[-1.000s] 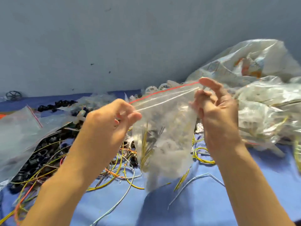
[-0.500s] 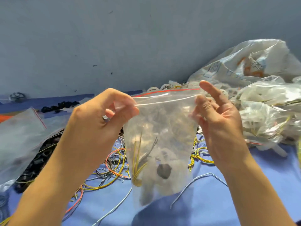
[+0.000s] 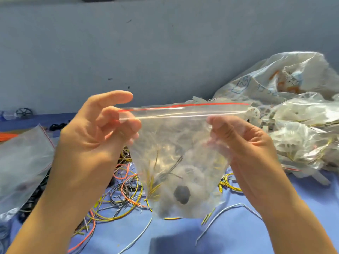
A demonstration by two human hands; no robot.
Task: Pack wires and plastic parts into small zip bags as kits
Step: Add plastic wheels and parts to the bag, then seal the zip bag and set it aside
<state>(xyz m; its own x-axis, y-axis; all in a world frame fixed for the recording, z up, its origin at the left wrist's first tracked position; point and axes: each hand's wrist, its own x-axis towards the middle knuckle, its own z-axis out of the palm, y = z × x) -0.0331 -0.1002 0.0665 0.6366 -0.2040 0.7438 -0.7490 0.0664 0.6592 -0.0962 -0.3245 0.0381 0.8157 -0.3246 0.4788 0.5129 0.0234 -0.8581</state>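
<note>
- The left hand (image 3: 95, 138) pinches the zip bag (image 3: 174, 136) at its upper left corner, index finger raised.
- The right hand (image 3: 244, 143) grips the bag's right side, just under the seal.
- The bag hangs between them, holding yellow wires (image 3: 153, 186) and a dark part (image 3: 181, 194).
- Loose wires (image 3: 124, 191) lie below on blue cloth (image 3: 238, 233).

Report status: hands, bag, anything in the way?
Left hand and right hand both pinch the zip bag just under its zip. Bag held up, yellow wires and plastic parts inside; seal unclear. Loose wires lie below.
</note>
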